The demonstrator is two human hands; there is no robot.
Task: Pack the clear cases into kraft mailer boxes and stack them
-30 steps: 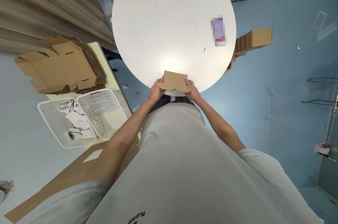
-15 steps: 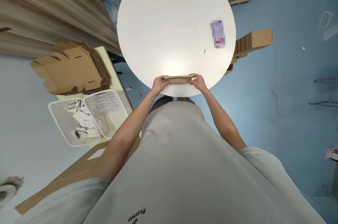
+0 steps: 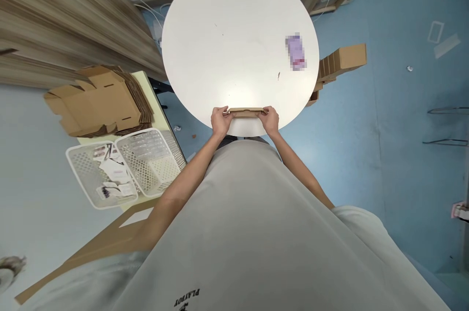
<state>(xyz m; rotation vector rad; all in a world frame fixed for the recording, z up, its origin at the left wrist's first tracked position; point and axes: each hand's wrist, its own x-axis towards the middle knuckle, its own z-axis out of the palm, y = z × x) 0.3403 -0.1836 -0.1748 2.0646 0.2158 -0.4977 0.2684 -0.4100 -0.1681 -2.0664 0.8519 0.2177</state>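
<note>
A small brown cardboard box (image 3: pixel 246 113) is held at the near edge of the round white table (image 3: pixel 234 17). The fingers of my left hand (image 3: pixel 221 120) grip its left end, and my right hand (image 3: pixel 270 119) grips its right end. The box's long side faces me, and its inside cannot be seen. On the right part of the tabletop lies a blurred purple item (image 3: pixel 296 52).
At left, a side table (image 3: pixel 154 96) bears a stack of flat cardboard blanks (image 3: pixel 98 105) and two white baskets (image 3: pixel 150 164) (image 3: pixel 88 174) with small packets. Folded brown boxes (image 3: pixel 348 58) stand right of the round table. Wooden shelving (image 3: pixel 322 8) is at the back right.
The camera view has shifted slightly, so the table sits lower. Both hands have drawn a little closer together around the box, and the box looks narrower from front to back.
</note>
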